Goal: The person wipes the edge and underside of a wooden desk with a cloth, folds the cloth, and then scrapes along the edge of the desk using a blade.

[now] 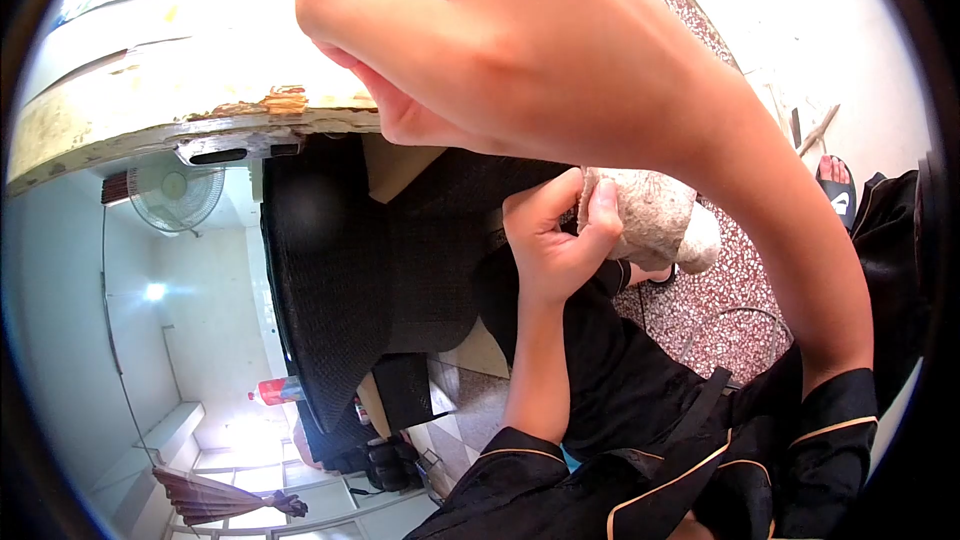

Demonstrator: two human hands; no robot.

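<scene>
A dirty off-white cloth (pixel 645 220) is pinched between the thumb and curled fingers of my left hand (pixel 560 230), near the middle of the view. It hangs in a bunch to the right of that hand. My right hand (pixel 430 40) is large and close to the camera at the top, its fingers curled into a fist beside the chipped edge of a pale worn board (pixel 150 100). What it holds, if anything, is hidden behind the fingers.
A black woven surface (pixel 350 280) lies left of my left hand. Speckled floor (pixel 725 300) shows at the right, with a sandalled foot (pixel 835 185) of a person. A fan (pixel 175 195), a red bottle (pixel 275 391) and a tied curtain (pixel 225 500) appear at the left.
</scene>
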